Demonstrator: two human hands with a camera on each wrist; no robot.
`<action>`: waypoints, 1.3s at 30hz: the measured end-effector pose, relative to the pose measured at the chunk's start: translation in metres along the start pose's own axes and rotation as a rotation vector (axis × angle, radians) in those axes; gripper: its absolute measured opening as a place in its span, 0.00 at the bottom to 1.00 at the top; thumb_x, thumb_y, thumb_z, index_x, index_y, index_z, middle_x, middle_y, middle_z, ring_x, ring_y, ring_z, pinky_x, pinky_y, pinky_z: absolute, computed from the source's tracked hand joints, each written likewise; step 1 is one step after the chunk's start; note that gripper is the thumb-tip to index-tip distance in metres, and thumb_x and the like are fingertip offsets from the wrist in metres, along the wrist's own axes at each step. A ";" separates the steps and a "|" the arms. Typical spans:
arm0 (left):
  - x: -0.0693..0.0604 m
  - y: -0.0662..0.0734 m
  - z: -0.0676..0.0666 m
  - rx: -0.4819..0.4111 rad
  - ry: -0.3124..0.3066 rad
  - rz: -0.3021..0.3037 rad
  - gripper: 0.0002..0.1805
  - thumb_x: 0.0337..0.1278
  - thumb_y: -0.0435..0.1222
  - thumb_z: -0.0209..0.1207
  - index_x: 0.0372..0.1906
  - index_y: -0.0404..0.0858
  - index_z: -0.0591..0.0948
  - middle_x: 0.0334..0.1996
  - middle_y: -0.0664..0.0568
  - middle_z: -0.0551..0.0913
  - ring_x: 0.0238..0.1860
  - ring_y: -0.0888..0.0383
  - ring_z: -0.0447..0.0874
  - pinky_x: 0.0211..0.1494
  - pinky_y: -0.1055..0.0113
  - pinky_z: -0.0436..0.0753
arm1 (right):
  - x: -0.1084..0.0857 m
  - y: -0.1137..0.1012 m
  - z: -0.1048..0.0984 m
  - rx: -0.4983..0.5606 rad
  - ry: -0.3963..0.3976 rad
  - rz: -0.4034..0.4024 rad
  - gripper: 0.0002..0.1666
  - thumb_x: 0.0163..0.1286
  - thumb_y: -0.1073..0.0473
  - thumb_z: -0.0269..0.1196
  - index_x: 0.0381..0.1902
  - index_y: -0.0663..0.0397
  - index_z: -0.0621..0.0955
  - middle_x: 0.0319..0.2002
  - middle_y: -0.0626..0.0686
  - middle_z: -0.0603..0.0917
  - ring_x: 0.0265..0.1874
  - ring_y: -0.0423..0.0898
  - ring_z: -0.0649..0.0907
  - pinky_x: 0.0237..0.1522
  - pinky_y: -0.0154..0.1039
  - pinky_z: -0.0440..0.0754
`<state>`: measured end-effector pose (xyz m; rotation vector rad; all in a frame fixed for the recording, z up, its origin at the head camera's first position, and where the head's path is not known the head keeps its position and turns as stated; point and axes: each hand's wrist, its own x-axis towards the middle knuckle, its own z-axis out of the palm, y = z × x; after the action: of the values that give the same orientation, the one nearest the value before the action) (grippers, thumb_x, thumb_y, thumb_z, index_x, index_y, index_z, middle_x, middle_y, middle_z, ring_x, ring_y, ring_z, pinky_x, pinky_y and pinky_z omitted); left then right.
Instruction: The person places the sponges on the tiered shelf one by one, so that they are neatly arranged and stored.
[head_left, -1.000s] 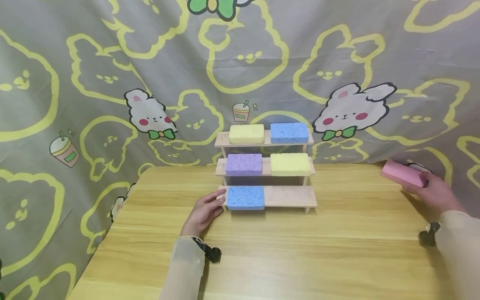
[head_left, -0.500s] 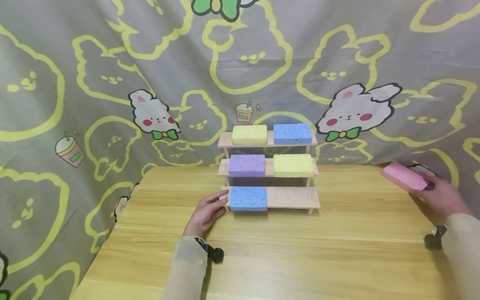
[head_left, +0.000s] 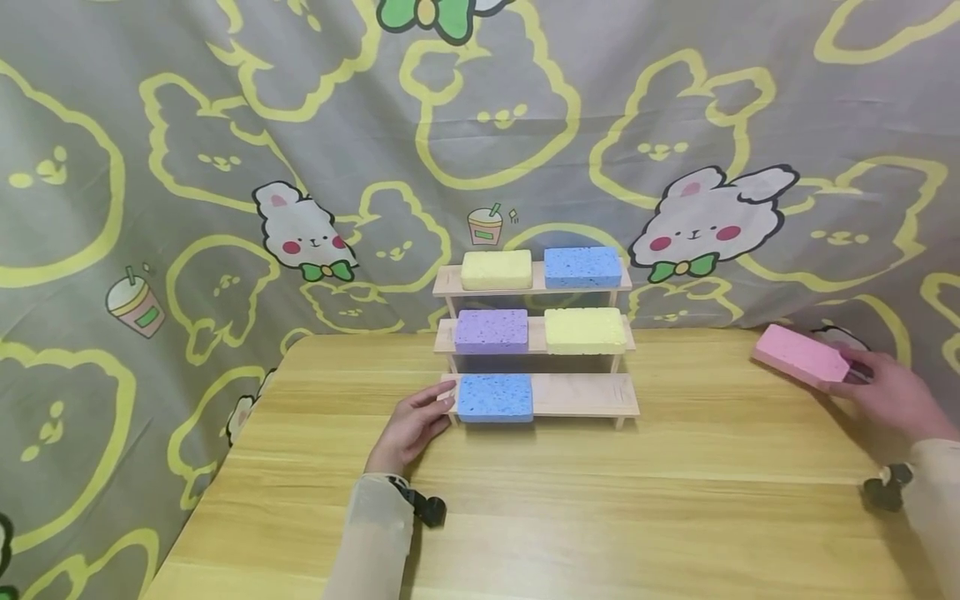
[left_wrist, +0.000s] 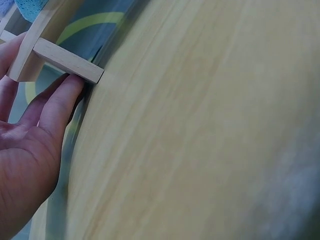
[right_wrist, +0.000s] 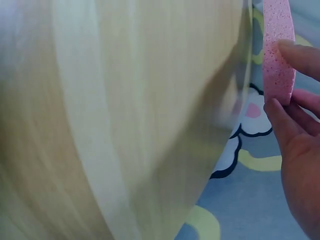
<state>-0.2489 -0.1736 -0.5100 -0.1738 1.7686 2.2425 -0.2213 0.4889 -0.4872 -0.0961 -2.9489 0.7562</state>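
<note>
A three-tier wooden stand (head_left: 585, 395) is at mid table in the head view. Blue sponge (head_left: 495, 397) lies at the left of its lowest tier, whose right part is bare. The middle tier bears a purple sponge (head_left: 491, 332) and a yellow sponge (head_left: 585, 331); on top sit another yellow sponge (head_left: 497, 270) and a second blue sponge (head_left: 582, 267). My left hand (head_left: 408, 429) holds the lowest tier's left end, fingers below the board in the left wrist view. At the far right, my right hand (head_left: 896, 396) pinches a pink sponge (head_left: 798, 357) by its near end.
The wooden table (head_left: 637, 517) runs back to a grey curtain (head_left: 525, 125) printed with yellow outlines and white rabbits. The curtain hangs close behind the stand and along the left edge. Each wrist wears a black camera (head_left: 430, 510).
The pink sponge has shifted slightly left and turned, showing more of its broad face. My right wrist has moved slightly right and down. My left hand stays at the stand.
</note>
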 end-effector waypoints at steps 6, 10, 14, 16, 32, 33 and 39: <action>-0.001 0.000 0.001 -0.005 0.009 -0.002 0.22 0.61 0.27 0.62 0.61 0.34 0.79 0.65 0.42 0.72 0.51 0.53 0.81 0.55 0.58 0.79 | -0.004 -0.010 -0.002 0.038 -0.008 -0.024 0.46 0.69 0.51 0.65 0.67 0.81 0.59 0.56 0.86 0.64 0.53 0.83 0.64 0.52 0.74 0.60; -0.002 0.000 0.001 0.000 0.013 0.000 0.22 0.62 0.26 0.61 0.62 0.34 0.79 0.66 0.43 0.70 0.50 0.54 0.81 0.53 0.60 0.80 | -0.008 -0.014 -0.001 0.075 -0.012 -0.049 0.45 0.69 0.52 0.65 0.69 0.79 0.58 0.61 0.84 0.61 0.57 0.83 0.60 0.54 0.75 0.56; -0.002 0.000 0.001 -0.008 0.012 0.003 0.22 0.62 0.26 0.61 0.61 0.33 0.79 0.66 0.43 0.70 0.51 0.54 0.81 0.54 0.60 0.80 | -0.011 -0.016 0.000 0.096 -0.006 -0.064 0.45 0.68 0.52 0.66 0.69 0.76 0.59 0.65 0.81 0.58 0.59 0.83 0.59 0.57 0.74 0.53; -0.003 0.000 0.001 -0.015 0.009 0.004 0.22 0.62 0.26 0.61 0.61 0.33 0.79 0.67 0.43 0.70 0.51 0.53 0.81 0.54 0.59 0.79 | -0.012 -0.018 0.001 0.102 0.000 -0.076 0.45 0.68 0.52 0.66 0.69 0.77 0.60 0.65 0.81 0.58 0.59 0.82 0.59 0.58 0.74 0.52; 0.000 0.001 0.002 -0.032 -0.006 0.010 0.21 0.62 0.23 0.59 0.60 0.32 0.79 0.70 0.43 0.65 0.51 0.53 0.81 0.54 0.61 0.80 | -0.028 -0.029 0.006 0.168 0.018 -0.118 0.41 0.67 0.56 0.67 0.66 0.79 0.64 0.70 0.76 0.54 0.67 0.74 0.54 0.71 0.52 0.40; 0.000 0.001 0.002 -0.032 -0.005 0.008 0.21 0.62 0.23 0.59 0.61 0.32 0.79 0.70 0.43 0.65 0.51 0.53 0.81 0.54 0.61 0.80 | -0.029 -0.029 0.007 0.172 0.017 -0.118 0.41 0.67 0.56 0.67 0.66 0.79 0.64 0.69 0.76 0.56 0.67 0.71 0.54 0.71 0.49 0.40; -0.001 0.002 0.002 -0.033 -0.002 0.005 0.21 0.62 0.23 0.59 0.60 0.31 0.79 0.70 0.42 0.65 0.49 0.54 0.82 0.53 0.62 0.80 | -0.031 -0.031 0.010 0.178 0.007 -0.117 0.39 0.68 0.58 0.66 0.67 0.76 0.64 0.65 0.78 0.61 0.67 0.69 0.55 0.68 0.31 0.45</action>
<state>-0.2483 -0.1721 -0.5074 -0.1742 1.7337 2.2752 -0.1928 0.4542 -0.4833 0.0867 -2.8353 0.9927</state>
